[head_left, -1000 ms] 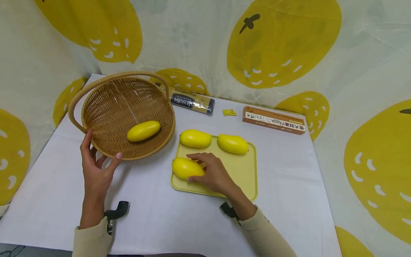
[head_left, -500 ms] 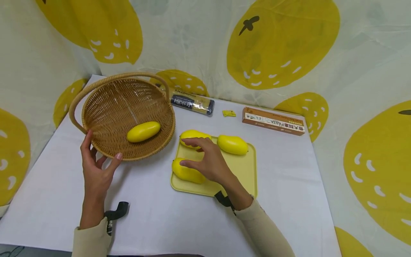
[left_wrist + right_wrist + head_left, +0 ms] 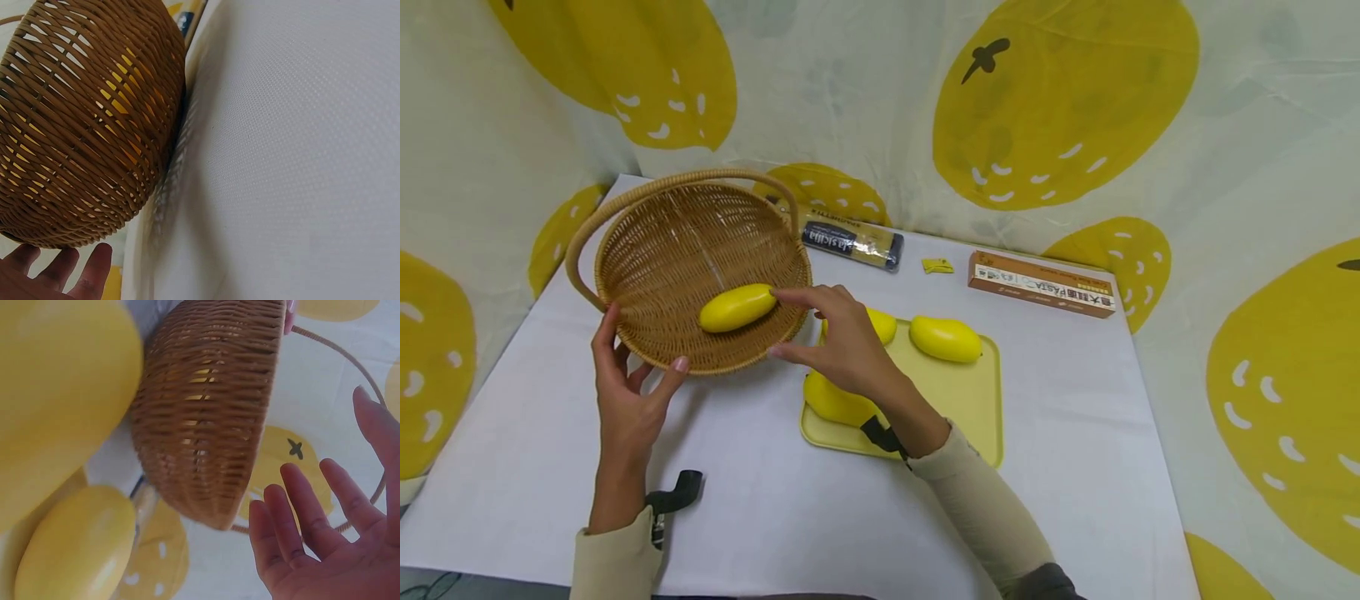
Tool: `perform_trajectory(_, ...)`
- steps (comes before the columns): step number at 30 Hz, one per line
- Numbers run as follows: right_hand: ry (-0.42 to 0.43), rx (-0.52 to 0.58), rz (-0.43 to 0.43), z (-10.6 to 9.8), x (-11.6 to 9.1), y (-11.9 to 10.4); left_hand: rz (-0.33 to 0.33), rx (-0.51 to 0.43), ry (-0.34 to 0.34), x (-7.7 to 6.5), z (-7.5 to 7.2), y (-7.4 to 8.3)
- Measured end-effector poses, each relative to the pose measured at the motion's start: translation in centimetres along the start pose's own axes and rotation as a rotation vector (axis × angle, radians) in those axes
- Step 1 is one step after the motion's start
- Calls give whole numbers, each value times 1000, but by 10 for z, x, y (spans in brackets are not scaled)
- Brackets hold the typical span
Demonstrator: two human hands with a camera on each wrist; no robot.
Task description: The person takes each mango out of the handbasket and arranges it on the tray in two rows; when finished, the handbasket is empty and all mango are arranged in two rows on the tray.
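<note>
A brown wicker basket (image 3: 647,250) tilts toward me, with one yellow mango (image 3: 737,308) inside. My left hand (image 3: 628,408) grips its near-left rim, thumb and fingers spread along it; in the left wrist view fingertips (image 3: 94,269) lie against the weave. My right hand (image 3: 842,342) is held at the basket's right rim, thumb and fingers apart and nothing between them. Its index fingertip overlaps the mango's end in the head view. The right wrist view shows the palm and extended fingers (image 3: 306,512) beside the basket wall (image 3: 206,412).
Right of the basket, a pale yellow tray (image 3: 955,408) holds three mangoes, one at right (image 3: 946,339), two partly behind my right hand. Behind stand a spaghetti packet (image 3: 850,242), a small yellow wrapper (image 3: 937,265) and a pasta box (image 3: 1041,283) along the patterned curtain.
My right hand has left the front mango on the tray and moved left and up to the basket's rim, empty. The left hand and basket have barely moved.
</note>
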State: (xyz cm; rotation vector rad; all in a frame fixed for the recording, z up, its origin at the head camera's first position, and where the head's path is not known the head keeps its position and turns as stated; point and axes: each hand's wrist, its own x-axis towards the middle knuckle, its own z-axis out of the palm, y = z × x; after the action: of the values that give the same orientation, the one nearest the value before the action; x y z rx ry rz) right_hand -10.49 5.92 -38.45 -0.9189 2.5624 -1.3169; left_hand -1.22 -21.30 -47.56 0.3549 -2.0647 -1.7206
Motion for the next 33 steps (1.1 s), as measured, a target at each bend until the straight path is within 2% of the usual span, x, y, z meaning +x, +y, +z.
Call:
perform_trajectory(7,8,-15,1,17,18,-10,26,-15,-4,0,-1,-1)
perform_trajectory(12,-17,-27,26,26,33,-14,37,-26,-7,1,-2,-2)
perform_trajectory(17,-68,-68,58,32,49,-16,32,-20,-8,1,-2,-2)
perform_trajectory(26,-189,-177,65,45,78,-17,14,-9,-10,0,-1,-2)
perform_trajectory(33,-302,-194,89,48,99,-12,-2,6,-11,0,-1,-1)
